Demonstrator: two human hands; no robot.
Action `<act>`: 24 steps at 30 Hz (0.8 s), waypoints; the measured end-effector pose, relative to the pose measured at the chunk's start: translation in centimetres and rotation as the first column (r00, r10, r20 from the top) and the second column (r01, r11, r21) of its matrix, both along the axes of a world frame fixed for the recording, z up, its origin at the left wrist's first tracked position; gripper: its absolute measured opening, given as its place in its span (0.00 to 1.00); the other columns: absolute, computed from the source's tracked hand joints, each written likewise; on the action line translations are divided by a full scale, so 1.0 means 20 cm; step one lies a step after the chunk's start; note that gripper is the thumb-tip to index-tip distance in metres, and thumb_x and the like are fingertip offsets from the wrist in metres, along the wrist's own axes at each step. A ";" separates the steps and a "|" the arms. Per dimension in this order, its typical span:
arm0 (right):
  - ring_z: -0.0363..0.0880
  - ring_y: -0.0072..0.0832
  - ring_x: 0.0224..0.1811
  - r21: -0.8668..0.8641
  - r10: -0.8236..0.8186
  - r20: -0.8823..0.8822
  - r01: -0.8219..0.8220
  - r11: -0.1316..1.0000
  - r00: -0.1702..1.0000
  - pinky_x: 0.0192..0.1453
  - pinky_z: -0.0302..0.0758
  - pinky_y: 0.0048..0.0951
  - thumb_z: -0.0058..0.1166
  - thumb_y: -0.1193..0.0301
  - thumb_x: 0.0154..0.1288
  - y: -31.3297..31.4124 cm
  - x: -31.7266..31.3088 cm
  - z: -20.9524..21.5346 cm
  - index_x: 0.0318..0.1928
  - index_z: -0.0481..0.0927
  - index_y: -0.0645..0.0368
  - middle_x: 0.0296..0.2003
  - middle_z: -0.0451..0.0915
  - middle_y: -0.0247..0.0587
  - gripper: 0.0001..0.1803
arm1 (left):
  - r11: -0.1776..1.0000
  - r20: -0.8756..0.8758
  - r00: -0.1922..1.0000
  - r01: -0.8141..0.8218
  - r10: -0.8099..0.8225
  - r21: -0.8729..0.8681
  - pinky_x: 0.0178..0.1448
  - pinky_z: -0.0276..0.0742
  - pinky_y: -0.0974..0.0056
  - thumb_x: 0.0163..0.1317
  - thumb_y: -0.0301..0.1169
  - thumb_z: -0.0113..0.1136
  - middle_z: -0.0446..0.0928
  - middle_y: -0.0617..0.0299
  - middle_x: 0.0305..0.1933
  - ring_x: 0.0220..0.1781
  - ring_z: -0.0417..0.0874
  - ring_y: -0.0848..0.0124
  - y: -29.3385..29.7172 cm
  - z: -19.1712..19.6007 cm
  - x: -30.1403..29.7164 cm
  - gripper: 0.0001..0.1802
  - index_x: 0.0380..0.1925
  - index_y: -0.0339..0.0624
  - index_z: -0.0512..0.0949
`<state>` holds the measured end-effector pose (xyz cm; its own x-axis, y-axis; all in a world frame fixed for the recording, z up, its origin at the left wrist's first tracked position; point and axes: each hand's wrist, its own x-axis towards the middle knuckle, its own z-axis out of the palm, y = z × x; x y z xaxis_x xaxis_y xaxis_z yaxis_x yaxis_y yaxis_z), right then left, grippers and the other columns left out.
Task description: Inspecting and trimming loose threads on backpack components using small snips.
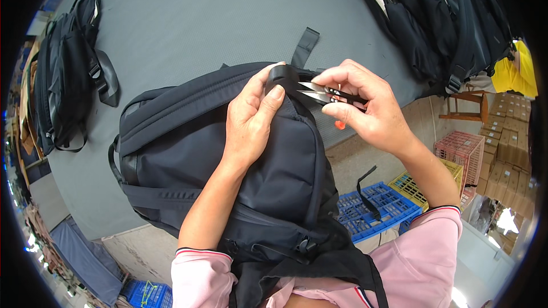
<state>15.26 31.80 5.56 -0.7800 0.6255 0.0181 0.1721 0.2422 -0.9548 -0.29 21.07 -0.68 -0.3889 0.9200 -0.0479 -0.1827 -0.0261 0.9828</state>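
A black backpack point(274, 154) lies at the near edge of the grey table, its lower part against my body. My left hand point(251, 108) pinches a folded black strap point(283, 75) at the pack's upper right corner, thumb on the near side. In my right hand point(365, 102) is a pair of small thread snips point(328, 94), held with the two pointed silver blades apart. The blade tips point left and sit close beside the pinched strap; whether they touch it I cannot tell. A webbing strap end point(306, 45) sticks out onto the table behind the pack.
Another black backpack point(68, 74) rests at the table's left. Several black backpacks point(434, 23) are heaped at the far right. Below the right table edge stand blue point(377, 208), yellow point(425, 182) and pink point(461, 151) plastic crates, a wooden stool point(468, 105) and stacked cartons point(508, 159).
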 end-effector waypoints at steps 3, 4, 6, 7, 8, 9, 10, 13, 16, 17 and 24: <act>0.71 0.21 0.28 0.200 0.184 0.124 -0.206 0.958 0.975 0.30 0.66 0.25 0.59 0.84 0.48 0.03 -0.05 0.05 0.42 0.78 0.63 0.29 0.70 0.35 0.17 | 1.000 0.003 1.000 -0.001 0.001 -0.013 0.58 0.67 0.71 0.68 0.32 0.52 0.76 0.61 0.50 0.52 0.74 0.78 -0.01 0.01 -0.01 0.21 0.58 0.34 0.69; 0.71 0.27 0.28 0.235 0.270 0.154 -0.301 0.924 0.950 0.30 0.65 0.29 0.62 0.83 0.47 0.05 -0.08 0.07 0.39 0.78 0.62 0.29 0.70 0.37 0.15 | 1.000 0.069 0.998 0.007 -0.006 -0.013 0.57 0.68 0.72 0.68 0.32 0.52 0.77 0.61 0.47 0.50 0.74 0.79 0.00 0.02 0.00 0.22 0.59 0.35 0.68; 0.71 0.31 0.29 0.287 0.358 0.185 -0.399 0.871 0.915 0.31 0.65 0.32 0.63 0.82 0.48 0.10 -0.13 0.03 0.37 0.77 0.63 0.29 0.70 0.38 0.14 | 1.000 0.132 0.991 0.015 -0.013 -0.012 0.55 0.69 0.73 0.68 0.31 0.52 0.77 0.61 0.45 0.48 0.74 0.80 0.00 0.03 -0.01 0.22 0.60 0.35 0.67; 0.70 0.35 0.29 0.332 0.444 0.219 -0.494 0.804 0.869 0.32 0.65 0.34 0.63 0.80 0.48 0.11 -0.16 0.03 0.35 0.76 0.63 0.29 0.70 0.39 0.12 | 0.998 0.126 0.991 0.048 -0.042 -0.047 0.52 0.70 0.73 0.68 0.31 0.52 0.77 0.62 0.42 0.45 0.75 0.80 0.00 0.02 -0.02 0.23 0.61 0.35 0.66; 0.71 0.41 0.31 0.232 0.502 0.229 -0.547 0.804 0.834 0.35 0.66 0.38 0.62 0.78 0.50 0.12 -0.18 0.04 0.33 0.74 0.63 0.29 0.69 0.41 0.10 | 0.993 0.121 0.990 0.081 -0.071 -0.080 0.50 0.70 0.73 0.68 0.31 0.52 0.78 0.62 0.39 0.43 0.75 0.81 0.00 0.02 -0.02 0.24 0.62 0.35 0.64; 0.71 0.41 0.31 0.229 0.505 0.228 -0.550 0.803 0.833 0.35 0.66 0.38 0.62 0.78 0.50 0.13 -0.19 0.04 0.33 0.74 0.63 0.29 0.69 0.41 0.10 | 0.993 0.122 0.990 0.078 -0.067 -0.084 0.50 0.70 0.73 0.68 0.31 0.52 0.78 0.62 0.39 0.43 0.75 0.81 0.00 0.02 -0.02 0.24 0.62 0.35 0.64; 0.72 0.43 0.32 0.236 0.527 0.236 -0.574 0.784 0.817 0.35 0.67 0.39 0.61 0.78 0.51 0.13 -0.20 0.04 0.33 0.73 0.63 0.29 0.69 0.42 0.10 | 0.996 0.147 0.988 0.065 -0.056 -0.057 0.49 0.71 0.73 0.68 0.31 0.52 0.78 0.63 0.37 0.41 0.75 0.81 0.01 0.03 -0.02 0.25 0.63 0.34 0.63; 0.72 0.46 0.34 0.240 0.532 0.346 -0.621 0.746 0.773 0.36 0.67 0.41 0.59 0.79 0.52 0.11 -0.21 0.07 0.34 0.71 0.62 0.31 0.69 0.44 0.10 | 0.998 0.198 0.979 0.062 -0.057 -0.020 0.47 0.71 0.73 0.68 0.31 0.53 0.78 0.63 0.35 0.39 0.75 0.81 0.00 0.02 -0.02 0.27 0.64 0.34 0.60; 0.71 0.48 0.34 0.254 0.456 0.427 -0.588 0.768 0.781 0.35 0.67 0.42 0.57 0.80 0.53 0.07 -0.18 0.06 0.34 0.69 0.62 0.33 0.68 0.45 0.10 | 0.997 0.243 0.968 0.073 -0.071 0.001 0.46 0.71 0.74 0.68 0.30 0.53 0.78 0.63 0.34 0.37 0.75 0.81 0.00 0.03 -0.02 0.29 0.65 0.34 0.58; 0.70 0.49 0.33 0.272 0.403 0.404 -0.529 0.804 0.821 0.35 0.67 0.41 0.56 0.81 0.53 0.05 -0.16 0.04 0.34 0.69 0.62 0.34 0.68 0.46 0.10 | 0.998 0.260 0.963 0.070 -0.069 0.005 0.46 0.70 0.74 0.67 0.29 0.53 0.78 0.63 0.33 0.36 0.75 0.81 0.01 0.03 -0.02 0.29 0.66 0.35 0.57; 0.67 0.27 0.27 -0.001 0.015 0.062 -0.015 1.000 0.998 0.34 0.67 0.28 0.52 0.77 0.62 -0.06 -0.03 -0.01 0.33 0.68 0.63 0.29 0.68 0.37 0.06 | 0.998 0.060 0.998 -0.011 0.015 -0.059 0.40 0.67 0.77 0.65 0.26 0.55 0.78 0.66 0.27 0.31 0.72 0.84 0.00 0.02 0.00 0.27 0.63 0.39 0.60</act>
